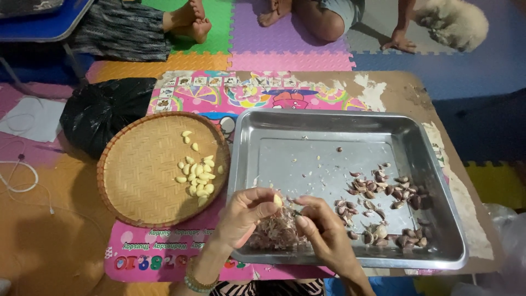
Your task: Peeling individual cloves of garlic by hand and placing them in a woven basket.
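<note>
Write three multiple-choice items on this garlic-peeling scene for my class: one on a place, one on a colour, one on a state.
1. Where do the peeled cloves lie?
A. woven tray
B. metal tray
C. black bag

2. What colour is the bag?
A. white
B. black
C. green

3. What does the left hand hold?
A. nothing
B. a knife
C. a clove

Answers: 1 A, pale cloves sit on the woven tray; 2 B, the bag beside it is black; 3 C, a clove shows at its fingertips above the metal tray.
</note>
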